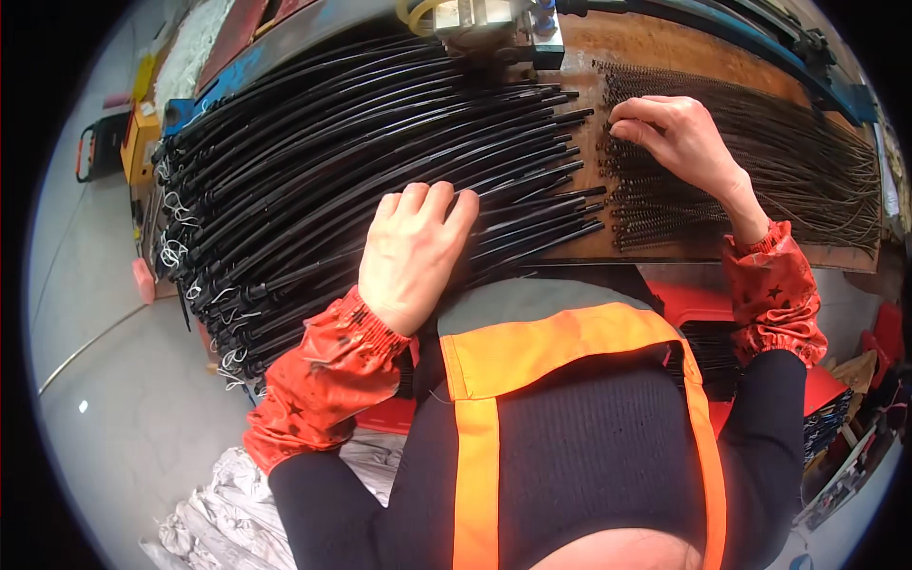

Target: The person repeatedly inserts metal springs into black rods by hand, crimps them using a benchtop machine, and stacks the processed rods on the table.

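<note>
Many long black tubes lie side by side across the left half of the workbench, their bare tips pointing right. My left hand rests over the nearer tubes, its fingers curled down around them; the fingertips are hidden. To the right lies a broad layer of thin brown wires with small coiled ends on their left side. Above those coiled ends my right hand is closed in a pinch, thumb against forefinger. Whatever sits between these fingertips is too small to make out.
A metal machine head with a yellow hose stands at the bench's far edge. White loops hang from the tubes' left ends. A yellow box is beyond the left edge. White cloth lies at lower left, and a red stool under the bench.
</note>
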{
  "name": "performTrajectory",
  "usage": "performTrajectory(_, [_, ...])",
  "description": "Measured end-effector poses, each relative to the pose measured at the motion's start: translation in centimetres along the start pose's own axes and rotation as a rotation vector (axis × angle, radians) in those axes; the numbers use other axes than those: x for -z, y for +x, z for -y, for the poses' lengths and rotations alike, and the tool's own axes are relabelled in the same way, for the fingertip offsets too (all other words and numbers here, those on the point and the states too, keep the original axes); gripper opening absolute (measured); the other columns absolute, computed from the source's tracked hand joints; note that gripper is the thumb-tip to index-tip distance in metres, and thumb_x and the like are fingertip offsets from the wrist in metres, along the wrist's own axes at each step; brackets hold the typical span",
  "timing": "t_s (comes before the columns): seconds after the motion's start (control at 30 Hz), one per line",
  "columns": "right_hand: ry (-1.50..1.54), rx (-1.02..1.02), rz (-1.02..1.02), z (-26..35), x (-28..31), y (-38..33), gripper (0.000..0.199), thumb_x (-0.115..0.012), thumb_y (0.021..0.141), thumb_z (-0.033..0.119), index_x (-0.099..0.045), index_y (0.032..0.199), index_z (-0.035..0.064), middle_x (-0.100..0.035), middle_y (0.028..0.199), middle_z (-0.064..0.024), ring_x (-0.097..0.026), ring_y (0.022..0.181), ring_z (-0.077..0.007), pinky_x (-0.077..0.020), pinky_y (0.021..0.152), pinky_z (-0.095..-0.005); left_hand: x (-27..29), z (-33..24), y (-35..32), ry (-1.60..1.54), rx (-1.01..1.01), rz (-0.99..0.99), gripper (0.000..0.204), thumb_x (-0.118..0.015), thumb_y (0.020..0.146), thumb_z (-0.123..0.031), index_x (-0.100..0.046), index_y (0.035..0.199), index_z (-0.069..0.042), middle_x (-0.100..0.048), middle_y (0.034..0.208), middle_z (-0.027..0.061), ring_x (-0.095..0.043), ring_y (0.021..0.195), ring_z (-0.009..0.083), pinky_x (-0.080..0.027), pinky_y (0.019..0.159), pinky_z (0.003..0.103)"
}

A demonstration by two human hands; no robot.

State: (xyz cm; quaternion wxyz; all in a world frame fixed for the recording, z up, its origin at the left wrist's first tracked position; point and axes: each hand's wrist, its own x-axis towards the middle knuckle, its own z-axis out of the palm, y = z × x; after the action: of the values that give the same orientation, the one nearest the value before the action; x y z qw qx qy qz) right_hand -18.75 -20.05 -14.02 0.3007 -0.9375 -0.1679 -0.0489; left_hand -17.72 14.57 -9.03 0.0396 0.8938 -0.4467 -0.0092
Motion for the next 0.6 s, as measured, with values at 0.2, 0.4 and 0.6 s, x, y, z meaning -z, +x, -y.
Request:
performTrajectory(0.2, [0.247, -0.168, 0.107, 0.3, -0.1, -0.7, 0.016, -0.072, 0.09, 0.014, -0.071, 0.098, 0.0001, -0.068, 0.081, -0.01, -0.064, 0.07, -0.0187, -0.0507, 0.066, -0.0309, -0.3, 1.1, 0.0, 0.065, -0.161, 0.011, 0.041, -0.06, 0.082, -0.008, -0.062, 0.122, -0.003, -0.057, 0.091, 0.0058, -0.059, 0.087, 0.0212, -0.05, 0.071, 0.033])
performTrajectory(0.4, [0.355, -0.07, 0.051, 0.3, -0.9, -1.5, 0.014, -0.074, 0.089, 0.013, -0.072, 0.095, -0.0004, -0.069, 0.082, -0.0083, -0.064, 0.075, -0.0179, -0.0506, 0.068, -0.0305, -0.4, 1.3, 1.9, -0.112, -0.144, -0.104, 0.042, -0.068, 0.085, -0.009, -0.062, 0.126, -0.004, -0.054, 0.083, 0.0061, -0.059, 0.077, 0.0226, -0.051, 0.062, 0.033])
performTrajectory(0.6, [0.553, -0.298, -0.308, 1.3, -2.4, -2.7, 0.018, -0.074, 0.094, 0.019, -0.076, 0.097, 0.0012, -0.071, 0.083, -0.002, -0.061, 0.075, -0.0066, -0.0497, 0.067, -0.0243, 1.8, 0.7, 4.0, -0.03, -0.117, -0.158, 0.041, -0.072, 0.088, -0.015, -0.065, 0.129, -0.017, -0.051, 0.073, 0.0046, -0.059, 0.062, 0.0213, -0.047, 0.05, 0.035])
